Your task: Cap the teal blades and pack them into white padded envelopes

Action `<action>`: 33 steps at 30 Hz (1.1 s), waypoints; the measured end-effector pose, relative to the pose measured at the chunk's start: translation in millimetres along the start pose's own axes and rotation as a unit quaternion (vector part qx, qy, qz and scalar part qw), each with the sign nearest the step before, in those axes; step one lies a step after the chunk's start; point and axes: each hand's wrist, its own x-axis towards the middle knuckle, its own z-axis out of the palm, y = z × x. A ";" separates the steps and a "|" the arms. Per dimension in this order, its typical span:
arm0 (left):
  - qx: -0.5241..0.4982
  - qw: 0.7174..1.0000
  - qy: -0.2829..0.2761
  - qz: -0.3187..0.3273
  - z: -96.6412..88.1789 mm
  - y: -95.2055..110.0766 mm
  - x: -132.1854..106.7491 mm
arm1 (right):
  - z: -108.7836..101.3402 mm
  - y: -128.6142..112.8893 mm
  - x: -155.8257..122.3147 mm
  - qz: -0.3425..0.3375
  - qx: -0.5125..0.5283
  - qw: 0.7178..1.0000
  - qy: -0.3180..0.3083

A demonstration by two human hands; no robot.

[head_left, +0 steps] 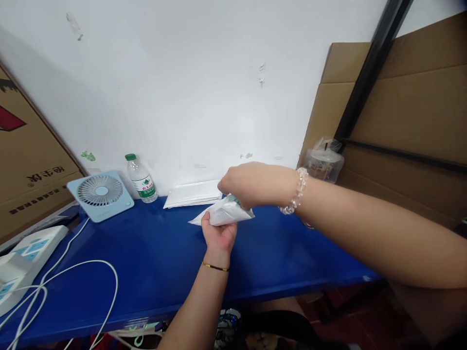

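Observation:
A white packet (222, 212), soft and creased, is held above the blue table. My left hand (219, 236) grips it from below, thumb on the near face and fingers hidden behind. At the packet's upper right edge is my right hand (248, 183), bent downward with its fingers curled in. A small bit of green shows beneath that hand, but what its fingers hold is hidden. Behind the packet, a stack of flat white packets (193, 193) lies against the wall.
On the blue table (156, 272) a light blue fan (102, 192) and a water bottle (141, 180) stand at the back left. A white power strip (32, 257) with loose cables lies left. A plastic-wrapped cup (323, 163) stands right, by cardboard (412, 112) and a black metal post (368, 68).

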 end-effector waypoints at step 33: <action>0.035 0.993 -0.110 -0.019 -5.3 16.5 -0.3 | 114.8 -5.8 25.3 -0.121 0.430 0.817 0.365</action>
